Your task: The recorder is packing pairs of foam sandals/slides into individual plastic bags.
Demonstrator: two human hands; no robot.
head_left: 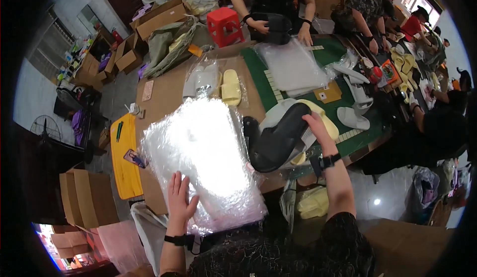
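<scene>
1. I note hands apart: left hand [182,197] flat on clear bag stack [226,197], fingers spread; right hand [319,126] grips one end of black slipper [278,145], just right of the stack.
2. Done, I judge: yellow slipper [230,89], bagged.
3. Outstanding: black slipper, unbagged.
</scene>
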